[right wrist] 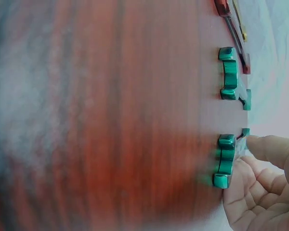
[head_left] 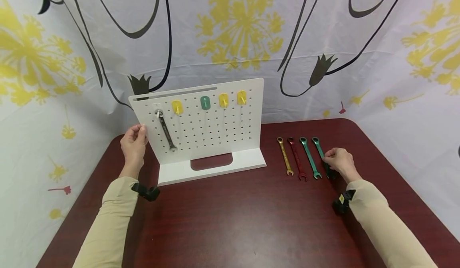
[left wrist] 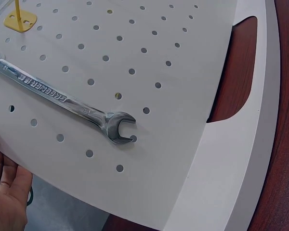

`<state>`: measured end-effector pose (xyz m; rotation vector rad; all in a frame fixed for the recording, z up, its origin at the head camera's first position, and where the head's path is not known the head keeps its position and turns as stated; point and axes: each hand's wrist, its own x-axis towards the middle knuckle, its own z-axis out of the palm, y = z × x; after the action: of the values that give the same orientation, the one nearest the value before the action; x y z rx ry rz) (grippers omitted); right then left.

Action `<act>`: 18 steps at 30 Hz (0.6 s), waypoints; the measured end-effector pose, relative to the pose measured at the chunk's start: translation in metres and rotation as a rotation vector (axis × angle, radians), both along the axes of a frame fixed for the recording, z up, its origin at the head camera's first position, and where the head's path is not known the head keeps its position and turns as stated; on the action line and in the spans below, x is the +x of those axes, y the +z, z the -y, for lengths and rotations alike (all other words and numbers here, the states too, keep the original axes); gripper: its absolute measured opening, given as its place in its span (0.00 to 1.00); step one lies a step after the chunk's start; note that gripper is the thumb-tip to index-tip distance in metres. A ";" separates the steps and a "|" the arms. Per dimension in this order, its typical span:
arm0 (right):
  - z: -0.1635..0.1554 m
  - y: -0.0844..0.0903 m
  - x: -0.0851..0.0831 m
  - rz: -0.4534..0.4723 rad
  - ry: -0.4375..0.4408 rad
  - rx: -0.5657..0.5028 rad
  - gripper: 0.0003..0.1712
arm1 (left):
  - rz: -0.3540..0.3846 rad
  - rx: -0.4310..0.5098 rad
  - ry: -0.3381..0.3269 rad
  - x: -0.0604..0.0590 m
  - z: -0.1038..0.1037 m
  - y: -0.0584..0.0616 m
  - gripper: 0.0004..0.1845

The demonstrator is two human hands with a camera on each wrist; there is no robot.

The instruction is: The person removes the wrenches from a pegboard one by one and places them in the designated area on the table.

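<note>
My left hand (head_left: pixel 133 148) grips the left edge of a white pegboard (head_left: pixel 215 134) between thumb and fingers. On the board's left side a silver combination wrench (head_left: pixel 166 131) hangs by its ring end, open end downward; its open jaw shows large in the left wrist view. Over at the right, my right hand (head_left: pixel 340 162) pinches the rightmost green wrench (right wrist: pixel 226 161), which lies on the table. Left of it lie another green wrench (head_left: pixel 310 158), a red wrench (head_left: pixel 296 158) and a yellow wrench (head_left: pixel 285 156), side by side with ring ends away from me.
Yellow hooks (head_left: pixel 177 107) and a green hook (head_left: pixel 205 102) stick out along the board's upper part. The board's white base (head_left: pixel 248 160) stands on the dark red table (head_left: pixel 233 220). Behind hangs a patterned cloth (head_left: pixel 237 48).
</note>
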<state>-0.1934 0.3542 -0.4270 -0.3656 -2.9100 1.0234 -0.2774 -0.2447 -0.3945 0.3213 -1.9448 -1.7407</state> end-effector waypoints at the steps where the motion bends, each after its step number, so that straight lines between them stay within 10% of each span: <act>1: 0.001 0.001 0.000 -0.015 -0.002 -0.002 0.13 | -0.010 0.003 -0.004 0.000 0.000 0.000 0.17; 11: 0.040 0.029 -0.007 -0.278 0.068 0.008 0.16 | 0.074 -0.056 0.032 0.017 -0.015 0.023 0.13; 18: 0.099 0.048 -0.020 -0.367 0.152 -0.133 0.14 | 0.039 -0.055 0.019 0.012 -0.010 0.016 0.15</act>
<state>-0.2138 0.2549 -0.3786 0.0410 -2.5786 1.1649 -0.2656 -0.2349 -0.3784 0.3557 -2.0073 -1.6773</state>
